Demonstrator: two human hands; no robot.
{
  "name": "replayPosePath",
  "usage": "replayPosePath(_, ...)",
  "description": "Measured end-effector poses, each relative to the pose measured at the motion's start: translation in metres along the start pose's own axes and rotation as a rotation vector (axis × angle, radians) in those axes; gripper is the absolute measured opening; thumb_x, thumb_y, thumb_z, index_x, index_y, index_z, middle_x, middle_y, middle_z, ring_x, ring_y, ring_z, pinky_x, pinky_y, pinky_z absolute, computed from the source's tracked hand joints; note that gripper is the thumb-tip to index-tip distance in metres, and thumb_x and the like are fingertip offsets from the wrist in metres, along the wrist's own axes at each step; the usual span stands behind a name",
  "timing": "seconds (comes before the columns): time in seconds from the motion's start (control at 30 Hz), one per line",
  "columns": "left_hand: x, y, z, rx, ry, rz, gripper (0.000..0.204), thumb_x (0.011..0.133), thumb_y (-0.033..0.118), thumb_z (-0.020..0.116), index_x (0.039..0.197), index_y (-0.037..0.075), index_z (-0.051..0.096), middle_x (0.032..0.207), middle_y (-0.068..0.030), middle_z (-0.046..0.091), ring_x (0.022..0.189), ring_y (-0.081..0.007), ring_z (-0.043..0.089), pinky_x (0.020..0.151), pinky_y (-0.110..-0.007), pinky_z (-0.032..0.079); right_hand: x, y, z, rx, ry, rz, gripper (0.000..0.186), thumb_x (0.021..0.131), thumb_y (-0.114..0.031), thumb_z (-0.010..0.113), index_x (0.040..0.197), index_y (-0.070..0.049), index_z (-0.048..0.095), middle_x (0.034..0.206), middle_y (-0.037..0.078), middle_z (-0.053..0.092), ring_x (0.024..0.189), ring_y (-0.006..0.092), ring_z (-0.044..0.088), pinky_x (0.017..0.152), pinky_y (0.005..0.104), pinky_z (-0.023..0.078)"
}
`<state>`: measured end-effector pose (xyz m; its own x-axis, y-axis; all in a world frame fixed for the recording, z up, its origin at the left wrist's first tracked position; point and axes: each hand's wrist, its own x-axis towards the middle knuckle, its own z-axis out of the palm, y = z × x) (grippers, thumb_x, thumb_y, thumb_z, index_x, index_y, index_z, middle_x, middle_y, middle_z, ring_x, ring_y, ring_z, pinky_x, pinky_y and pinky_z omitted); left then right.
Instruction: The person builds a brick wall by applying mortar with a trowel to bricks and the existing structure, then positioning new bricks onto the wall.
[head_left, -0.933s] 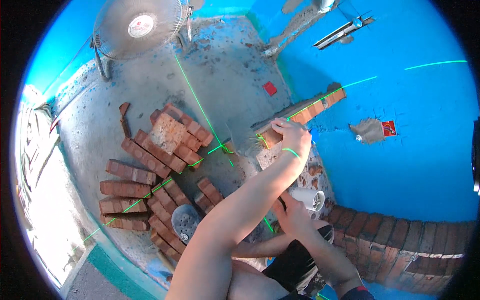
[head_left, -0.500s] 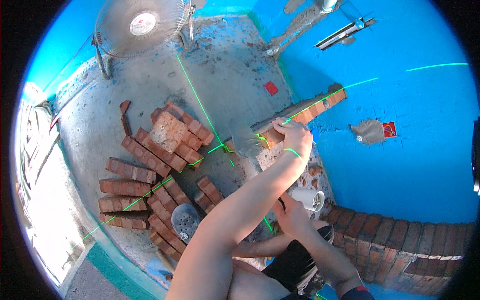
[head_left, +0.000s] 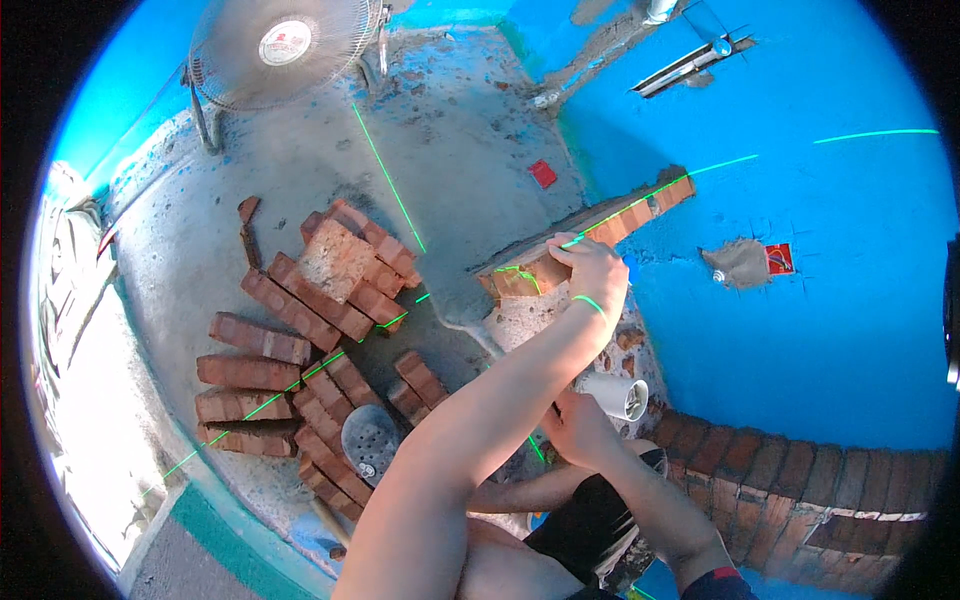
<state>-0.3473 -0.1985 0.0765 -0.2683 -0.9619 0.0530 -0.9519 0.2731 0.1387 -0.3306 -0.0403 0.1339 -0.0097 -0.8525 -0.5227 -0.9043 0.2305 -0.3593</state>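
Note:
Fingers of my left hand (head_left: 590,270) grip the top of a brick (head_left: 540,277) at the near end of a low brick course (head_left: 627,220) along the blue wall. My right hand (head_left: 573,425), partly behind my left forearm, is closed on a trowel, whose handle is mostly hidden. Its grey blade (head_left: 448,298) is held flat left of the brick end, faint against the floor. Under the brick end is a speckled pale block (head_left: 522,318). A white pipe piece (head_left: 615,398) lies beside my right hand. Green laser lines cross floor, bricks and wall.
Loose red bricks (head_left: 295,305) lie in stacks at left around a grey clog (head_left: 372,445). A fan (head_left: 270,60) stands at the back, a red square (head_left: 543,172) lies on the floor. A low brick wall (head_left: 800,490) runs at lower right; a bright opening (head_left: 90,360) is at left.
The trowel blade has shifted left from beside the brick end, now blocking part of the laser cross. My right hand has moved slightly up-left; my left hand stays on the brick.

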Motion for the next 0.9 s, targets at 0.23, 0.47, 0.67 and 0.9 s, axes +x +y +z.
replayPosePath(0.23,-0.004,0.0,-0.009,0.012,-0.009,0.024,0.043,0.082,0.011,0.053,0.116,-0.015,0.057,0.116,-0.0429,0.053,0.103,-0.0552,0.057,0.085,-0.058,0.052,-0.004,-0.008,-0.006,0.053,-0.083,0.051,0.025,0.094,-0.022,0.054,0.111,-0.004,0.058,0.088,0.027,0.063,0.085,0.0459,0.061,0.069,0.0519,0.049)
replayPosePath(0.47,-0.004,-0.001,-0.014,0.011,-0.045,0.041,0.041,0.084,0.009,0.052,0.116,-0.017,0.057,0.116,-0.0437,0.053,0.104,-0.0549,0.057,0.085,-0.056,0.053,-0.005,0.012,0.0,0.115,0.098,-0.076,0.024,0.094,-0.02,0.055,0.111,-0.004,0.058,0.088,0.027,0.063,0.085,0.0455,0.061,0.069,0.049,0.048)
replayPosePath(0.67,0.002,0.0,-0.015,-0.005,-0.07,0.02,0.04,0.085,0.008,0.051,0.116,-0.017,0.056,0.116,-0.0442,0.052,0.104,-0.0548,0.057,0.084,-0.055,0.054,-0.007,0.009,0.002,0.069,0.063,-0.04,0.026,0.093,-0.02,0.055,0.113,-0.004,0.057,0.094,0.026,0.063,0.089,0.0452,0.06,0.072,0.0487,0.048)
replayPosePath(0.9,-0.003,-0.002,-0.016,-0.007,-0.027,0.014,0.04,0.086,0.009,0.05,0.116,-0.016,0.057,0.116,-0.045,0.052,0.104,-0.0538,0.058,0.086,-0.055,0.053,-0.011,-0.008,-0.009,0.087,0.011,0.037,0.03,0.093,-0.023,0.057,0.116,-0.005,0.057,0.095,0.025,0.063,0.09,0.0441,0.061,0.074,0.0482,0.049)
